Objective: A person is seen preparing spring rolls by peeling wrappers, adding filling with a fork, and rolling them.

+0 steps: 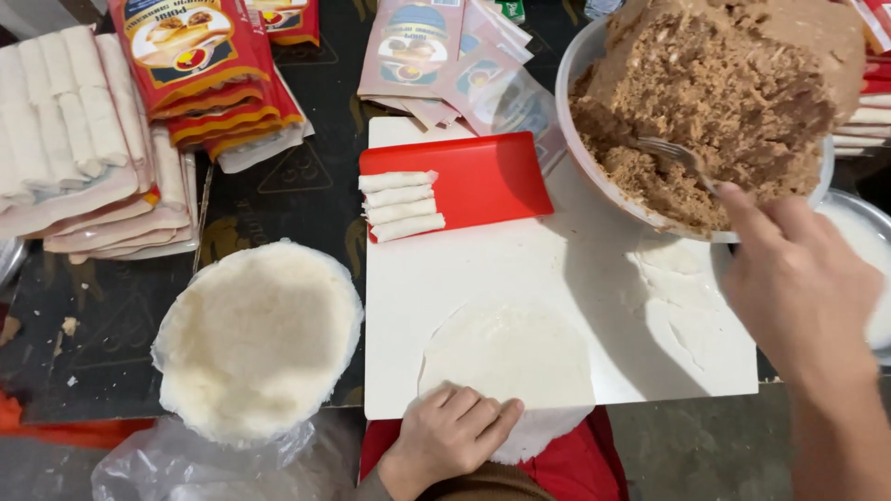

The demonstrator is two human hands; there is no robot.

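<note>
Right now your right hand (798,283) grips the handle of a fork (676,155), fingers curled closed around it, and the tines are sunk into the brown crumbly filling (733,93) heaped in a large pale bowl (568,83). That bowl sits tilted at the far right corner of the white board (557,250), its rim overlapping the board's edge.

Your left hand (450,431) lies flat, fingers together and holding nothing, pressed on the near edge of a thin round wrapper (510,357) spread on the board's near side; the wrapper's edge hangs just over the board.

On the far side of the board, a red tray (492,176) carries four rolled white sticks (401,206) stacked side by side at its left end.

Left of the board, a round stack of wrappers (260,339) rests on clear plastic. Beyond it lie rows of finished rolls (65,111) and red printed packets (209,65), with pale packets (436,56) further back.
</note>
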